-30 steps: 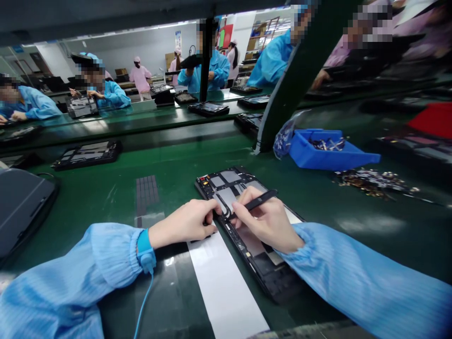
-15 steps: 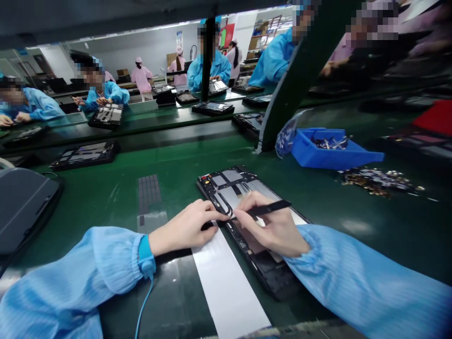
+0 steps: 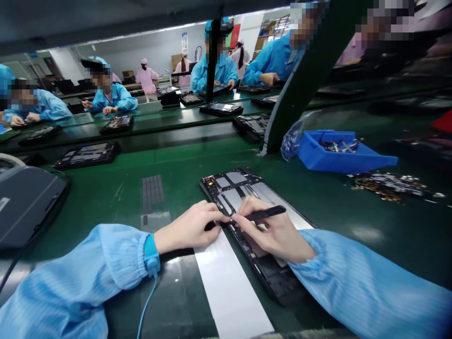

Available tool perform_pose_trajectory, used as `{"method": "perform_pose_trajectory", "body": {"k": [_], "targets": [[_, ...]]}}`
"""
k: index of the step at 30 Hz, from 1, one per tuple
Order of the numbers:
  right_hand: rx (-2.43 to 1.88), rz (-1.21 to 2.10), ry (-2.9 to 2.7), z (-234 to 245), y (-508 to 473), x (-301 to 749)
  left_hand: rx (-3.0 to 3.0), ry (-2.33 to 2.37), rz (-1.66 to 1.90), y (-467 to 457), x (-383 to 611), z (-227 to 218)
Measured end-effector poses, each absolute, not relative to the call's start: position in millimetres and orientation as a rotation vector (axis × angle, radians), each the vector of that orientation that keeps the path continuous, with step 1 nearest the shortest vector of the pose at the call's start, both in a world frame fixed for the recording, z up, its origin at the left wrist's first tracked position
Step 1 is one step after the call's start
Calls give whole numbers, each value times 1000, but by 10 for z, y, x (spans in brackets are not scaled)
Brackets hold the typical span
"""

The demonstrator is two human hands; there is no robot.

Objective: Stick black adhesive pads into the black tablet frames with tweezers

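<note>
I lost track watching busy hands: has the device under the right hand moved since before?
No: against the green post, the device keeps its place; only the view shifted.

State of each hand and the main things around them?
Open device: lying flat, insides exposed
Black tool: held at a slant
Right hand: closed on the tool
Left hand: at the device's edge, grip unclear
White strip: flat beside the device
Blue bin: open-topped, holding small parts

green bench (image 3: pixel 106 193) | opened device (image 3: pixel 229 195) | white strip (image 3: pixel 231 282) | blue bin (image 3: pixel 328 160) | loose parts (image 3: pixel 388 183)
</note>
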State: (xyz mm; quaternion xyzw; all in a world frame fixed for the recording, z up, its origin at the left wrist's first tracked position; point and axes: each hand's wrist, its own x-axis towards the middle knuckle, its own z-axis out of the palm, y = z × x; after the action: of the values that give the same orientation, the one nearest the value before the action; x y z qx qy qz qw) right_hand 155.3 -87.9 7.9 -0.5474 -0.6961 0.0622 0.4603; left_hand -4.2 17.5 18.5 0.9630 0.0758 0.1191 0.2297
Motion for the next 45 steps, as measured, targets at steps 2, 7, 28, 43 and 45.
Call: {"method": "perform_pose_trajectory", "body": {"k": [2, 7, 28, 43, 45], "targets": [[-1348, 169, -1672, 122, -898, 1584, 2778, 201, 281, 112, -34, 207], [-1345, 312, -1533, 440, -636, 1631, 3261, 250, 240, -199, -1, 215], [-1101, 1023, -1593, 7, 547, 628, 2848, 971, 169, -240, -599, 35], [-1032, 1185, -1406, 57, 574, 580, 2909, 990, 184, -227, -600, 25], [-971, 1303, -1321, 244, 519, 604, 2912, 1000, 183, -223, -601, 19]]}}
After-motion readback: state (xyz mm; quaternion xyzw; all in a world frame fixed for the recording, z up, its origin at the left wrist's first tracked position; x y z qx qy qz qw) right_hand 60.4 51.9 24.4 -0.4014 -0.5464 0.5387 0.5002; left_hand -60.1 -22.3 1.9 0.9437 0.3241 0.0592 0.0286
